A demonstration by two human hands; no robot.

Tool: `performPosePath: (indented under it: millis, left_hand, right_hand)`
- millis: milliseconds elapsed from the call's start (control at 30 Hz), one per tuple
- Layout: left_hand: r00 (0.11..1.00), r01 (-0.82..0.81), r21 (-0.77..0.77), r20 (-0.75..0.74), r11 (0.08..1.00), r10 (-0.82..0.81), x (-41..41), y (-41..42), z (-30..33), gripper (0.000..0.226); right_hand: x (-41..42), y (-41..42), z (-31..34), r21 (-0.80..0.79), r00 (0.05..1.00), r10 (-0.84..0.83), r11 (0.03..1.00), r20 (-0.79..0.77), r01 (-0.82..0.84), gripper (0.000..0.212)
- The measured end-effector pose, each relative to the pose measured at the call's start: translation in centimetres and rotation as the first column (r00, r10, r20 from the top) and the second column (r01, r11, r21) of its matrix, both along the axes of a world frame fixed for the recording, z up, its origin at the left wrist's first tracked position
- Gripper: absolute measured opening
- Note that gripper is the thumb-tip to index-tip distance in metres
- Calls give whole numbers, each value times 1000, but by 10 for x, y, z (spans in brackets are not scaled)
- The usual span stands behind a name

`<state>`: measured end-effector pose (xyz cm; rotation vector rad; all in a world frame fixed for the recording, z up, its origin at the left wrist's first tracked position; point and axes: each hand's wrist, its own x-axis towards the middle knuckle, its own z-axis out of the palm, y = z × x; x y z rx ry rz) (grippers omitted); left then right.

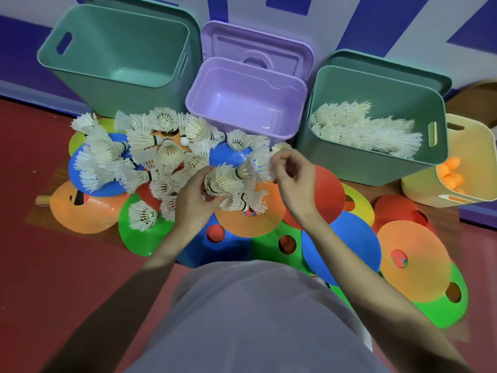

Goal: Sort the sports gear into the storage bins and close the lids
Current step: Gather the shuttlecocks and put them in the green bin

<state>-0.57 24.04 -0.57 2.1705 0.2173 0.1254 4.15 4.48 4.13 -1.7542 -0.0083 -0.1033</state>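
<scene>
A heap of white feather shuttlecocks (139, 154) lies on flat coloured disc cones (352, 249) on the floor in front of me. My left hand (193, 195) grips a short stack of shuttlecocks (226, 181) at its lower end. My right hand (293, 176) pinches the feathers of the shuttlecock at the stack's upper end (259, 164). The green bin on the right (376, 162) holds several stacked shuttlecocks (368, 127). The purple bin (215, 122) and the large green bin on the left (88, 84) stand open with nothing inside.
A yellow bin (419, 189) at the far right holds orange balls (451, 173). Lids stand behind the purple bin (258, 47) and both green bins. Disc cones in orange, green, blue and red spread across the red floor. A wall rises behind the bins.
</scene>
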Motion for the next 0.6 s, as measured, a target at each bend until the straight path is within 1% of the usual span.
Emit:
performPosePath:
  millis: [100,167,233,367,467,533,567,600]
  left_hand:
    - [1000,31,-18,-5,999,-31,1,-3,2,61]
    - [998,63,-30,-23,998,-63,1,-4,2,64]
    - [995,88,-31,-44,996,-89,1,-1,-1,69]
    - [999,14,-83,-51,996,-18,-5,6,0,72]
    - [997,-52,-121,-71,991,43,-10,12,-1,69]
    - [994,-78,-118,-83,990,69,-12,17,-3,73]
    - [993,-88,-117,-83,989,79,-13,18,-3,75]
    - [993,-99,-117,-84,988,89,-14,19,-3,77]
  right_hand:
    - [-1,10,-9,-47,995,86,995,-46,-88,12]
    - [-4,17,-17,-96,991,109,989,-75,-116,14]
    - [-5,21,-23,-98,988,122,987,-92,-130,16]
    - [2,20,-25,-108,958,263,955,-113,-275,14]
    - [3,21,-33,-147,950,273,944,-152,-295,23]
    - [0,22,-42,-257,945,275,914,-179,-314,23]
    - [-1,21,-48,-358,930,314,860,-190,-363,22]
    - [-2,20,-53,-481,900,380,761,-212,-435,24]
